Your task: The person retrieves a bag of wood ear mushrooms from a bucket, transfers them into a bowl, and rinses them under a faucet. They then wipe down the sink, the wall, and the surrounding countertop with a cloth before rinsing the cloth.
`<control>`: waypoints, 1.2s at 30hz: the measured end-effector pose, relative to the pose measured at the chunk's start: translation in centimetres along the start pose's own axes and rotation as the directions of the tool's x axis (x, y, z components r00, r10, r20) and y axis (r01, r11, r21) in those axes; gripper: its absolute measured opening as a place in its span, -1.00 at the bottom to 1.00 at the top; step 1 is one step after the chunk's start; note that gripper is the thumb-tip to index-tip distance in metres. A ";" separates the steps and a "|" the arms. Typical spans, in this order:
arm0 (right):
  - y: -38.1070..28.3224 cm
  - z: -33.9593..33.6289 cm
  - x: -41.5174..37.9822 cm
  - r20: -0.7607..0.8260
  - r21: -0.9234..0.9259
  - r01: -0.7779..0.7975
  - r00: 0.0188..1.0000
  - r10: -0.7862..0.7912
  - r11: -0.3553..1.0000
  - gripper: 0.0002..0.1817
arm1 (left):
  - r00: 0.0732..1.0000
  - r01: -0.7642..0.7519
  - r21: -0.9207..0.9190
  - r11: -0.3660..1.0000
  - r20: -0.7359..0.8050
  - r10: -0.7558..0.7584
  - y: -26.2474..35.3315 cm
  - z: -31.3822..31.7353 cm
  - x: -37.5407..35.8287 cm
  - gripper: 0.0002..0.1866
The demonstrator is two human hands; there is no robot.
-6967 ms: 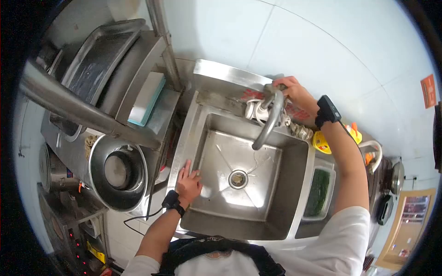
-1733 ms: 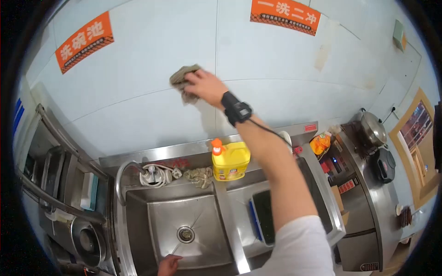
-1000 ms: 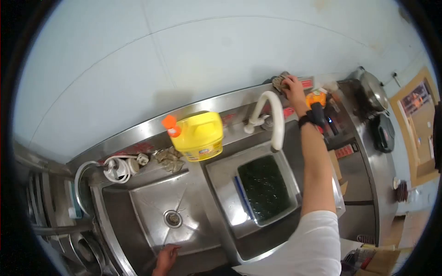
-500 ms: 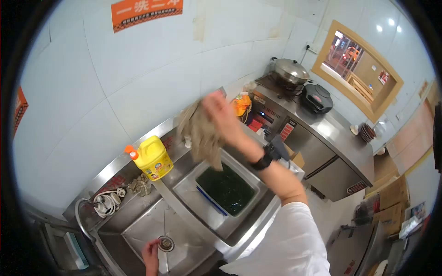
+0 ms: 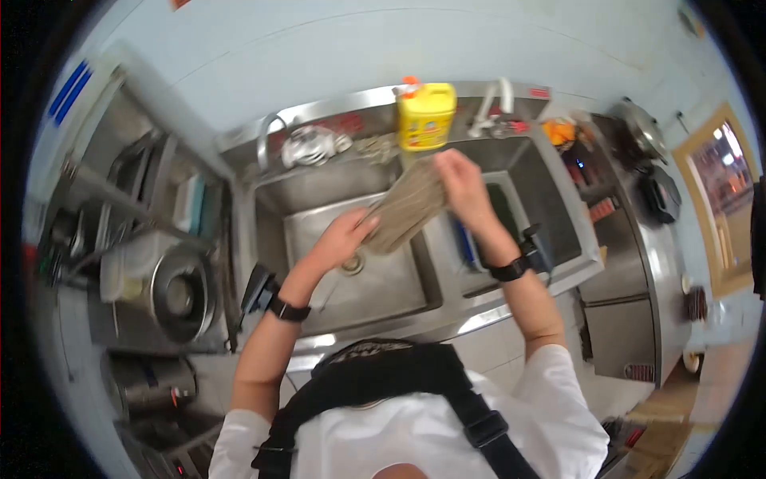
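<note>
A grey-brown cloth point(image 5: 408, 206) is held between my two hands above the left sink basin point(image 5: 383, 283) and the divider. My left hand point(image 5: 341, 239) is closed on the cloth's lower left end. At its upper right corner, my right hand point(image 5: 464, 188) grips the same cloth, fingers wrapped round it. Some motion blur softens the fingers. Behind the cloth, the drain point(image 5: 352, 263) shows in the left basin. A tub of dark green liquid point(image 5: 501, 209) sits in the right basin, partly hidden by my right forearm.
Along the back ledge stand a yellow jug point(image 5: 427, 120) with an orange cap, a crumpled rag point(image 5: 375, 148), a coiled white hose or cable point(image 5: 309, 146) and a white tap point(image 5: 504, 100). Shelves with a round metal pot point(image 5: 182, 291) are at left; a steel counter point(image 5: 658, 247) runs along the right.
My view has swung so both basins face me. My right hand has brought the cloth leftward from over the right basin, and my left hand has risen from the left basin and taken hold of it.
</note>
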State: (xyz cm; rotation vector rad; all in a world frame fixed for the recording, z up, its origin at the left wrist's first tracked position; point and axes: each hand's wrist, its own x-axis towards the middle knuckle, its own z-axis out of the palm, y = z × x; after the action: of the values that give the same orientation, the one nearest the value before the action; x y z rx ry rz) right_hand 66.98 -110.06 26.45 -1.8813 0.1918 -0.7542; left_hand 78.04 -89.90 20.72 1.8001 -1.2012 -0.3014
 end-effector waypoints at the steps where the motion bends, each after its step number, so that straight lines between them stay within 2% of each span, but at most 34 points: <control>1: -0.7 0.2 0.0 0.019 -0.014 -0.048 0.999 0.048 0.999 -0.68 | 0.937 -0.298 0.066 0.952 -0.168 0.305 0.3 -0.3 0.0 -0.60; 2: -0.4 0.5 0.0 0.040 -0.016 -0.108 0.993 0.108 0.994 -0.64 | 0.939 -0.276 0.083 0.957 -0.188 0.288 0.9 -1.8 -0.8 -0.60; 3: -0.6 0.8 0.1 0.061 0.118 -0.149 0.988 0.142 0.982 -0.63 | 1.000 -0.011 -0.015 1.000 -0.006 0.011 2.7 -3.6 -1.1 -0.60; 4: -0.9 1.1 0.2 0.081 0.243 -0.187 0.982 0.173 0.952 -0.61 | 0.949 0.263 -0.069 0.962 0.196 -0.246 4.2 -5.2 -1.2 -0.60; 5: -1.8 1.4 0.6 0.111 0.393 -0.289 0.957 0.267 0.873 -0.61 | 0.951 0.264 -0.067 0.962 0.182 -0.248 5.0 -6.5 -0.9 -0.60; 6: -3.2 1.5 1.0 0.158 0.525 -0.383 0.922 0.355 0.760 -0.60 | 0.943 0.287 -0.205 0.936 0.234 -0.238 5.7 -7.6 -0.7 -0.60; 7: -4.5 1.2 1.2 0.296 0.572 -0.429 0.903 0.312 0.700 -0.58 | 0.934 0.310 -0.339 0.888 0.281 -0.218 6.2 -8.3 -0.6 -0.60; 8: -5.6 1.2 1.1 0.367 0.576 -0.456 0.886 0.284 0.679 -0.58 | 0.937 0.310 -0.340 0.888 0.266 -0.225 6.6 -8.7 -0.3 -0.60; 9: -5.3 1.1 1.3 0.473 0.211 -0.516 0.797 0.376 0.830 -0.56 | 0.951 0.306 -0.574 0.759 0.219 -0.218 7.0 -8.9 0.0 -0.59; 10: -4.8 1.2 1.5 0.519 -0.183 -0.473 0.699 0.493 0.862 -0.53 | 0.961 0.269 -0.767 0.582 0.170 -0.220 7.2 -9.2 0.1 -0.58; 11: -4.9 2.1 1.2 0.528 -0.180 -0.467 0.697 0.485 0.866 -0.53 | 0.949 0.278 -0.850 0.447 0.172 -0.263 7.2 -9.6 0.3 -0.56; 12: -5.1 3.1 0.6 0.559 0.094 -0.475 0.753 0.349 0.875 -0.55 | 0.951 0.270 -0.850 0.451 0.161 -0.266 7.1 -10.1 0.1 -0.56; 13: -5.2 3.7 0.6 0.552 0.358 -0.459 0.807 0.213 0.813 -0.56 | 0.966 0.229 -0.936 0.266 0.184 -0.183 7.1 -10.6 -0.2 -0.55; 14: -5.3 3.9 1.2 0.558 0.359 -0.456 0.804 0.205 0.815 -0.56 | 0.977 0.198 -0.978 0.068 0.191 -0.093 7.0 -11.2 -0.4 -0.52; 15: -5.6 4.0 2.0 0.537 0.528 -0.488 0.826 0.172 0.695 -0.56 | 0.980 0.196 -0.981 -0.018 0.196 -0.041 6.3 -12.0 -0.6 -0.49; 16: -5.9 4.1 2.5 0.513 0.672 -0.504 0.845 0.150 0.543 -0.55 | 0.980 0.194 -0.981 -0.016 0.194 -0.045 4.1 -11.0 -0.9 -0.49; 18: -5.9 4.9 3.8 0.464 0.689 -0.473 0.870 0.167 0.549 -0.62 | 0.974 0.015 -0.943 0.332 -0.062 -0.219 -1.6 -7.5 -1.4 -0.44; 20: -1.9 5.4 5.4 0.509 0.578 -0.516 0.833 0.215 0.632 -0.68 | 0.962 0.067 -0.974 0.215 0.006 -0.273 -2.0 -3.5 -3.8 -0.55; 21: 0.9 5.5 6.2 0.493 0.458 -0.525 0.821 0.286 0.718 -0.70 | 0.964 0.067 -0.974 0.216 0.007 -0.264 -1.7 -2.6 -3.2 -0.55; 22: 2.8 5.2 7.0 0.487 0.457 -0.517 0.826 0.283 0.724 -0.70 | 0.957 0.012 -0.881 0.473 -0.126 -0.260 -1.5 -1.7 -2.2 -0.60; 23: 4.4 4.8 7.8 0.403 0.249 -0.492 0.836 0.373 0.834 -0.70 | 0.941 -0.032 -0.718 0.695 -0.257 -0.222 -1.3 -0.9 -0.9 -0.65; 24: 6.3 4.3 8.7 0.298 0.020 -0.467 0.847 0.440 0.884 -0.70 | 0.916 -0.058 -0.500 0.864 -0.371 -0.154 -1.2 -0.3 0.3 -0.69; 25: 8.2 3.7 10.7 0.240 0.064 -0.463 0.867 0.437 0.884 -0.72 | 0.884 -0.064 -0.241 0.968 -0.464 -0.058 -1.3 -0.1 1.8 -0.73; 26: 9.7 3.1 12.8 0.240 0.064 -0.461 0.868 0.435 0.885 -0.72 | 0.883 -0.065 -0.240 0.969 -0.465 -0.056 -1.0 -0.7 3.3 -0.73; 27: 11.0 2.6 14.9 0.120 0.078 -0.382 0.921 0.372 0.921 -0.72 | 0.908 -0.155 0.105 0.982 -0.376 0.184 0.0 -2.0 5.1 -0.67; 28: 12.4 2.1 17.3 -0.006 0.084 -0.295 0.955 0.297 0.952 -0.71 | 0.901 -0.267 0.428 0.864 -0.207 0.381 1.0 -3.3 7.1 -0.61; 29: 14.6 1.6 19.9 -0.009 0.091 -0.286 0.958 0.288 0.954 -0.71 | 0.898 -0.272 0.437 0.857 -0.205 0.389 1.9 -4.3 9.5 -0.61; 30: 16.6 1.3 22.5 -0.116 -0.068 -0.095 0.989 0.086 0.993 -0.74 | 0.974 -0.208 0.319 0.925 -0.019 0.225 2.8 -4.8 12.0 -0.49; 31: 18.7 1.0 24.7 -0.189 -0.243 0.083 0.973 -0.131 0.966 -0.77 | 0.980 -0.106 0.215 0.971 0.186 0.066 3.0 -4.7 14.3 -0.33; 32: 18.7 0.9 25.9 -0.192 -0.240 0.089 0.972 -0.137 0.967 -0.77 | 0.980 -0.110 0.222 0.969 0.185 0.069 2.0 -3.9 16.4 -0.33; 33: 17.7 0.8 26.8 -0.039 -0.525 0.089 0.991 -0.128 0.846 -0.76 | 0.979 -0.187 0.309 0.932 0.135 0.151 0.1 -2.6 18.6 -0.41; 34: 17.6 0.8 27.6 0.105 -0.756 0.122 0.992 -0.065 0.643 -0.75 | 0.968 -0.251 0.394 0.884 0.094 0.233 -2.2 -0.9 20.5 -0.48; 35: 18.8 1.1 28.6 0.154 -0.583 -0.029 0.977 0.146 0.812 -0.69 | 0.949 -0.300 0.476 0.827 0.059 0.311 -4.6 0.8 22.0 -0.55; 36: 18.9 1.1 29.3 0.160 -0.583 -0.031 0.975 0.153 0.812 -0.69 | 0.922 -0.338 0.553 0.762 0.031 0.386 -6.5 2.3 23.2 -0.61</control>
State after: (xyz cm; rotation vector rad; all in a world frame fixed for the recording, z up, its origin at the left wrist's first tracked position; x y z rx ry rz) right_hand 94.58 -130.84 21.68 -2.4935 0.4206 -0.4550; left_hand 91.94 -109.73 20.54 1.9663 -1.6588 0.3903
